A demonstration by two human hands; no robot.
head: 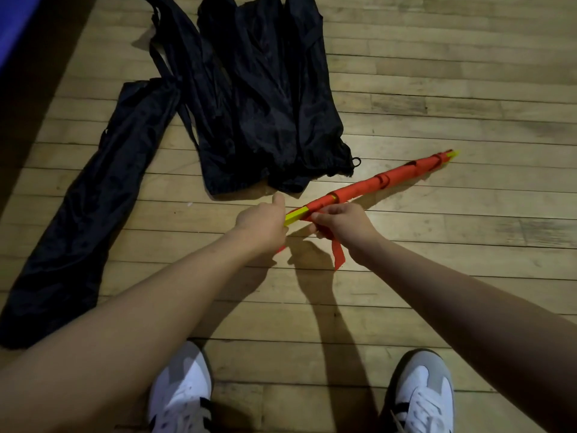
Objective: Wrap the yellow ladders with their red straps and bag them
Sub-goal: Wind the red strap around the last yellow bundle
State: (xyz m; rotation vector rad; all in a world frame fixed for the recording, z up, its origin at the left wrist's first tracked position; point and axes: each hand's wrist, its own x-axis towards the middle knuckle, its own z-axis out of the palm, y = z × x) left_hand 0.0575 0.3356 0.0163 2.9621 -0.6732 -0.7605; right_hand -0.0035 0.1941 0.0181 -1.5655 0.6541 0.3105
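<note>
At the bottom of the frame two white and grey shoes point(181, 392) stand on the wooden floor point(437, 276), one lower left of centre, one lower right. Above them both bare forearms reach up toward the middle of the picture.

The left hand point(262, 223) sits just left of centre, fingers curled around the near yellow end of the ladder bundle point(368, 184), thumb sticking up. The right hand point(340, 223), just beside it, pinches the red strap point(338, 254) against the bundle, and the strap's loose tail hangs down below that hand.

The bundle is held off the floor at the near end and runs up and to the right, its far yellow tip near the floor at centre right. Most of its length is already wound in red.

It looks light and stiff, a stack of flat plastic rungs, easy to hold by one end. The strap is soft webbing and will probably slacken if let go, so it is best gripped at the wrapped middle, over the red turns. Bare yellow ends may be slippery.

Further off, in the upper left and upper centre, black bags point(265, 104) lie flat and limp; they look thin and floppy, so a mouth would need holding open.
</note>
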